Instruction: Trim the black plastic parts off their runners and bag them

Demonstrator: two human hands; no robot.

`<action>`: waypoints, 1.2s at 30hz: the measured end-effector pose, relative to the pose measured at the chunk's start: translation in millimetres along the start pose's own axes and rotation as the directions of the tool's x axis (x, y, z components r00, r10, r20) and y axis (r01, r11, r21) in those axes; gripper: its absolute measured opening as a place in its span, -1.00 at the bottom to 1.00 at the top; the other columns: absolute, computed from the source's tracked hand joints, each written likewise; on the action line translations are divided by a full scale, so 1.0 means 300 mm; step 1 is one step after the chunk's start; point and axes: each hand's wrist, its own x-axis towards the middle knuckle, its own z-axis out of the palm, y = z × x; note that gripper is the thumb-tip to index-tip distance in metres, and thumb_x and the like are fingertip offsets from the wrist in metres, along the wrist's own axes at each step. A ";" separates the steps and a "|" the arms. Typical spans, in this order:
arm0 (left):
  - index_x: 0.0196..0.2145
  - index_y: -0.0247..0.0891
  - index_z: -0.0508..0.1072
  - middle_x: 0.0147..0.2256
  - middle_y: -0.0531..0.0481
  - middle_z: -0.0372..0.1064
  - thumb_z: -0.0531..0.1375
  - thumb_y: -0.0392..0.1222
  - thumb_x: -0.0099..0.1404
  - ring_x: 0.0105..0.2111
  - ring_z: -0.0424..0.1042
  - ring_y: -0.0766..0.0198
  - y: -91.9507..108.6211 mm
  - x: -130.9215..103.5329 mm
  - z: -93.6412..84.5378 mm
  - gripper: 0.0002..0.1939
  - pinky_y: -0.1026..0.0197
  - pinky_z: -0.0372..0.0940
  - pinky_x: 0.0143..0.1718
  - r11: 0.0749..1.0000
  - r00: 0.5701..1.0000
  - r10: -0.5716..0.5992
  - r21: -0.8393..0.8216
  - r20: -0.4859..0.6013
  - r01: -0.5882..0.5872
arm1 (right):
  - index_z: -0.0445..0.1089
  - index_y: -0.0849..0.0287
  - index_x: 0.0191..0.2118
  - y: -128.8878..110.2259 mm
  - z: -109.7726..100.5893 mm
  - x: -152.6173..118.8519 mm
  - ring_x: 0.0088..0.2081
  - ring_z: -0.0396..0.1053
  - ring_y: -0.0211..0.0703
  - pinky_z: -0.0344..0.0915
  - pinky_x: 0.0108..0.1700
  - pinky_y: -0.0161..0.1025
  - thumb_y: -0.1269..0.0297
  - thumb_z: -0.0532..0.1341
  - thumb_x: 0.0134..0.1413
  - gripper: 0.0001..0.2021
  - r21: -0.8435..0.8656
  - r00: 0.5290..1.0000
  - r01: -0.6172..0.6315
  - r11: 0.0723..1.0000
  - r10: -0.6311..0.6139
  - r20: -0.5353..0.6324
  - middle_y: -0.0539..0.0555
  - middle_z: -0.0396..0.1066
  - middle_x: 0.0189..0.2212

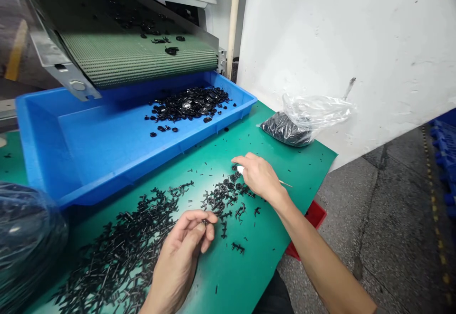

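My left hand (183, 252) is closed in a pinch on a small black plastic part (204, 222), mostly hidden by the fingertips. Beyond it, my right hand (260, 176) is over the far end of a loose pile of small black plastic parts (224, 194). Its fingers are bent together, with something white (240, 169) at the thumb. A thin pale stick (285, 184) shows behind that hand; whether the hand holds it is hidden. A larger heap of branched black plastic parts (131, 238) spreads over the green tabletop (245, 276) left of my left hand.
A blue tray (89, 133) with round black pieces (192, 102) stands below the end of a green conveyor belt (142, 62). A clear bag of black parts (292, 126) lies by the white panel (338, 43). Wrapped plastic (28, 242) is at left, a red bin (316, 214) below the table's edge.
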 end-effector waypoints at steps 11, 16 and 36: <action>-0.30 -0.26 0.47 -0.42 0.02 0.34 0.13 -0.01 0.35 -0.53 0.10 0.38 0.014 -0.002 0.004 -0.74 0.32 0.03 -0.54 0.999 0.999 -0.034 -0.031 0.033 0.035 | 0.40 0.19 -0.23 -0.003 -0.010 -0.029 -0.28 0.32 -0.22 0.22 -0.21 -0.26 0.62 -0.04 0.15 -0.69 0.112 0.991 0.135 0.984 -0.136 -0.005 0.04 0.38 -0.29; -0.23 -0.24 0.46 -0.42 0.04 0.34 0.13 0.02 0.35 -0.55 0.07 0.42 0.008 0.003 0.005 -0.73 0.34 -0.02 -0.55 0.999 0.997 -0.021 -0.025 0.069 0.023 | 0.38 0.14 -0.28 -0.094 -0.018 -0.153 -0.29 0.29 -0.30 0.16 -0.23 -0.35 0.68 0.00 0.04 -0.67 0.381 0.928 0.342 0.859 -0.373 0.007 -0.05 0.36 -0.32; -0.22 -0.27 0.51 -0.55 0.09 0.28 0.33 -0.11 0.18 -0.59 0.03 0.46 -0.011 -0.007 0.000 -0.75 0.40 -0.08 -0.60 0.992 0.991 -0.084 -0.081 0.103 0.092 | 0.19 0.18 0.18 -0.139 0.045 -0.369 -0.23 0.42 -0.10 0.31 -0.22 -0.19 0.51 -0.08 0.21 -0.55 0.217 0.990 0.139 0.966 -0.132 -0.048 0.14 0.44 -0.17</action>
